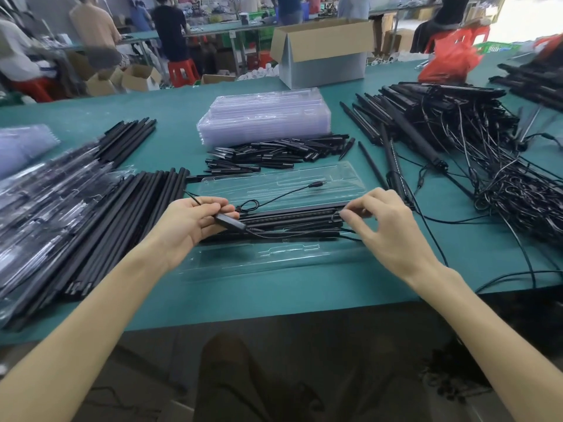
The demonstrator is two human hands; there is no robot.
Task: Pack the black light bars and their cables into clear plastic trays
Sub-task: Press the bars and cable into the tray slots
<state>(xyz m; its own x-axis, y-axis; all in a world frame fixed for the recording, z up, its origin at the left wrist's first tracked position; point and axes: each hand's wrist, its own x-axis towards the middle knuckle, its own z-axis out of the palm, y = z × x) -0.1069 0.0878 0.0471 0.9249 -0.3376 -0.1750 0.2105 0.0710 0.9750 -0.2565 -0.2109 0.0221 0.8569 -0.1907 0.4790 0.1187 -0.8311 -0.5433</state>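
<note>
Fingers (224,205) of the left hand (192,222) grip a small box (231,223), the right hand (391,222) pinches the cable (283,194); much remains: tangled pile (451,138) at two o'clock, spare trays (265,117) at twelve, while the open tray (274,182) at six already holds bars (292,216)

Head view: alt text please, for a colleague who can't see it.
Two bare hands work over black light bars lying in an open clear tray on a green table. The left hand holds a black controller; the right hand pinches a cable loop.

cardboard box (323,41), red bag (451,60), red stools (182,73).
</note>
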